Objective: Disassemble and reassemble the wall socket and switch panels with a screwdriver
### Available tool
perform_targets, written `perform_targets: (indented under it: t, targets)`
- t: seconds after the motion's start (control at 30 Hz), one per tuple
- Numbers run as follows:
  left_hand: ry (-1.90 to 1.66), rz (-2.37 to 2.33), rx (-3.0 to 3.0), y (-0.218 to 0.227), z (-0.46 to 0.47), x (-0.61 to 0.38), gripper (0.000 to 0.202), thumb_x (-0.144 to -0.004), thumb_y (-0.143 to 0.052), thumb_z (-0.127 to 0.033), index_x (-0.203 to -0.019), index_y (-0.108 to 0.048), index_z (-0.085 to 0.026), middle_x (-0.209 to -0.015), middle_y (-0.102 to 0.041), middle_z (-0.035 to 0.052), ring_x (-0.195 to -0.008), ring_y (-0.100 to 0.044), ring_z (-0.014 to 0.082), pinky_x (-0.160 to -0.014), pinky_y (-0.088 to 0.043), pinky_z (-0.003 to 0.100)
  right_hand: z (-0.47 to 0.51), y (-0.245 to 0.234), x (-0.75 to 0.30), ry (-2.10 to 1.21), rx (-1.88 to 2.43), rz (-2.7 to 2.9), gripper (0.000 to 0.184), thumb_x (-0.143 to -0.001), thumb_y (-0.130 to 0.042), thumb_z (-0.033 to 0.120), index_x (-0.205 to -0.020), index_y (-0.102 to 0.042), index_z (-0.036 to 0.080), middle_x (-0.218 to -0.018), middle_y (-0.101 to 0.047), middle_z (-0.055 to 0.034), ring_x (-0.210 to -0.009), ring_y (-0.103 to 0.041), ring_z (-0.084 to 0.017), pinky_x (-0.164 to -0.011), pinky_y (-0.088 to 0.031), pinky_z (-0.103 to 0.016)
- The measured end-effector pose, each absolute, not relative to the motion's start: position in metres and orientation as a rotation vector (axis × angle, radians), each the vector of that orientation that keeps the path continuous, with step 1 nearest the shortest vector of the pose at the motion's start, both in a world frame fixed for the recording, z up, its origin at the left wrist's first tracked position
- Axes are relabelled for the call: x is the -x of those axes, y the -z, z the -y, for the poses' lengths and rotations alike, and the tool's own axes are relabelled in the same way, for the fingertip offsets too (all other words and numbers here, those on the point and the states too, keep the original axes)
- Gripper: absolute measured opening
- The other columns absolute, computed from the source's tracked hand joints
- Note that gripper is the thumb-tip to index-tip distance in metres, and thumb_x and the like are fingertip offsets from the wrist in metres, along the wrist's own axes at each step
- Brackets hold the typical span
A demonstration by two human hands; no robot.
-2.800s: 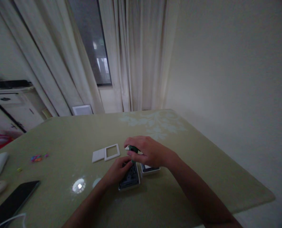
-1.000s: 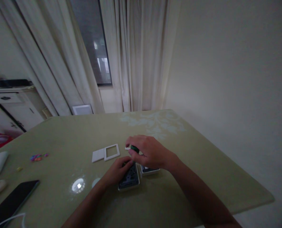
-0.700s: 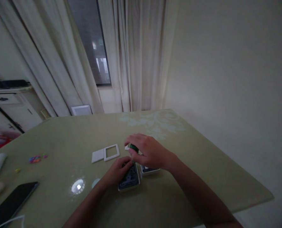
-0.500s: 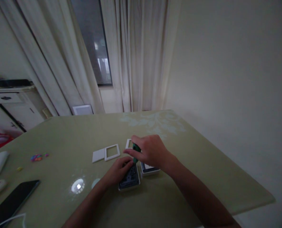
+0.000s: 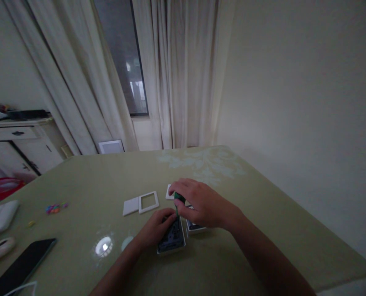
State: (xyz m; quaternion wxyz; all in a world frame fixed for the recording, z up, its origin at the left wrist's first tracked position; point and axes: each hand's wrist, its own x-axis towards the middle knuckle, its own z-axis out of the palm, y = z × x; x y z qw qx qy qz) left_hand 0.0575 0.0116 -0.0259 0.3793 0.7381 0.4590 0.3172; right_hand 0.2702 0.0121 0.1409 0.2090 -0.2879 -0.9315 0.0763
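My right hand (image 5: 198,201) is closed around the green handle of a screwdriver (image 5: 179,197), which stands upright with its tip down at the far end of a wall switch (image 5: 172,237). This switch has a dark, detailed upper face and a pale rim, and lies flat on the table. My left hand (image 5: 158,225) grips its left far edge, thumb and fingers close to the screwdriver's shaft. Just to the right, partly under my right hand, lies a second similar unit (image 5: 194,226). The screwdriver's tip is too small to make out.
Beyond my left hand lie a white square frame (image 5: 148,202) and a white plate (image 5: 130,206); another white piece (image 5: 169,192) is partly hidden. Leftward are a black phone (image 5: 24,263), small coloured bits (image 5: 55,209) and a white rounded object (image 5: 1,249) on the green tabletop (image 5: 109,176).
My right hand's fingers have shifted from the side of the green handle to over its top. The whole view has moved slightly; the left hand stays on the switch.
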Motion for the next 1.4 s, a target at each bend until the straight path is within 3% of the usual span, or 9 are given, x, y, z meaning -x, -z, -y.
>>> perform_targets:
  t: [0.13,0.27,0.4,0.53,0.7,0.87,1.03,1.2,1.4]
  targets:
    - [-0.811,-1.177,-1.894,0.022,-0.011,-0.058,0.04,-0.105,-0.053,-0.05,-0.099,-0.077,-0.019,-0.099,-0.08,0.0061,-0.094,-0.07,0.0267,-0.085,-0.052,0.031,-0.014,-0.14,-0.27,-0.081,1.134,2.528,0.036,-0.107,-0.055,0.052,-0.096,-0.067,0.021,-0.077,-0.069,-0.0033,-0.071,-0.059,-0.02,-0.065,-0.029,-0.031]
    - [-0.801,-1.173,-1.895,0.022,-0.011,-0.059,0.044,-0.105,-0.052,-0.054,-0.092,-0.076,-0.019,-0.093,-0.08,0.0054,-0.091,-0.07,0.0265,-0.084,-0.052,0.031,-0.014,-0.14,-0.27,-0.154,0.882,2.577,0.013,-0.103,-0.058,0.028,-0.11,-0.067,0.022,-0.102,-0.074,-0.0046,-0.088,-0.065,-0.02,-0.072,-0.034,-0.029]
    - [-0.807,-1.167,-1.899,0.023,-0.012,-0.058,0.045,-0.105,-0.052,-0.056,-0.098,-0.078,-0.02,-0.1,-0.082,0.0064,-0.094,-0.071,0.0274,-0.086,-0.053,0.031,-0.012,-0.14,-0.268,-0.041,1.139,2.54,0.032,-0.106,-0.056,0.052,-0.103,-0.066,0.021,-0.083,-0.073,-0.0056,-0.075,-0.065,-0.022,-0.066,-0.031,-0.031]
    - [-0.815,-1.164,-1.898,0.024,-0.012,-0.058,0.048,-0.105,-0.051,-0.058,-0.101,-0.08,-0.02,-0.101,-0.083,0.0067,-0.092,-0.072,0.0281,-0.084,-0.054,0.032,-0.011,-0.138,-0.265,-0.125,0.882,2.591,0.016,-0.103,-0.058,0.032,-0.114,-0.065,0.023,-0.101,-0.076,-0.005,-0.089,-0.068,-0.021,-0.071,-0.036,-0.03]
    - [-0.821,-1.165,-1.908,0.025,-0.012,-0.058,0.044,-0.105,-0.053,-0.055,-0.099,-0.079,-0.021,-0.099,-0.082,0.0066,-0.095,-0.072,0.0286,-0.09,-0.055,0.034,-0.012,-0.136,-0.263,-0.042,1.102,2.535,0.034,-0.108,-0.052,0.05,-0.102,-0.066,0.02,-0.084,-0.074,-0.0062,-0.077,-0.065,-0.023,-0.068,-0.036,-0.031]
    - [-1.014,-1.199,-2.008,0.011,-0.006,-0.051,0.033,-0.102,-0.06,-0.05,-0.103,-0.079,-0.023,-0.109,-0.08,0.0092,-0.107,-0.07,0.0311,-0.101,-0.051,0.04,-0.015,-0.134,-0.268,-0.165,0.792,2.549,0.024,-0.098,-0.059,0.024,-0.121,-0.061,0.02,-0.113,-0.071,-0.0083,-0.102,-0.064,-0.024,-0.085,-0.044,-0.032]
    - [-0.894,-1.049,-1.918,-0.003,0.008,-0.051,0.035,-0.104,-0.059,-0.05,-0.112,-0.081,-0.023,-0.111,-0.082,0.0068,-0.103,-0.072,0.0292,-0.094,-0.056,0.035,-0.015,-0.133,-0.267,-0.255,0.753,2.542,0.026,-0.095,-0.059,0.02,-0.12,-0.06,0.02,-0.109,-0.07,-0.0072,-0.096,-0.062,-0.023,-0.086,-0.047,-0.032]
    - [-0.957,-0.965,-1.842,-0.002,0.008,-0.066,0.039,-0.102,-0.06,-0.049,-0.096,-0.085,-0.02,-0.093,-0.084,0.0064,-0.088,-0.074,0.0276,-0.08,-0.058,0.033,-0.016,-0.131,-0.264,-0.325,0.694,2.519,0.023,-0.098,-0.066,0.028,-0.12,-0.062,0.02,-0.112,-0.071,-0.007,-0.098,-0.064,-0.022,-0.087,-0.047,-0.032]
    - [-1.087,-1.131,-1.729,0.005,-0.001,-0.069,0.02,-0.08,-0.086,-0.039,-0.079,-0.082,-0.019,-0.084,-0.083,0.0062,-0.082,-0.074,0.0268,-0.075,-0.057,0.031,-0.017,-0.131,-0.263,-0.348,0.799,2.461,0.02,-0.098,-0.073,0.036,-0.107,-0.065,0.02,-0.098,-0.071,-0.0029,-0.084,-0.063,-0.019,-0.075,-0.042,-0.028]
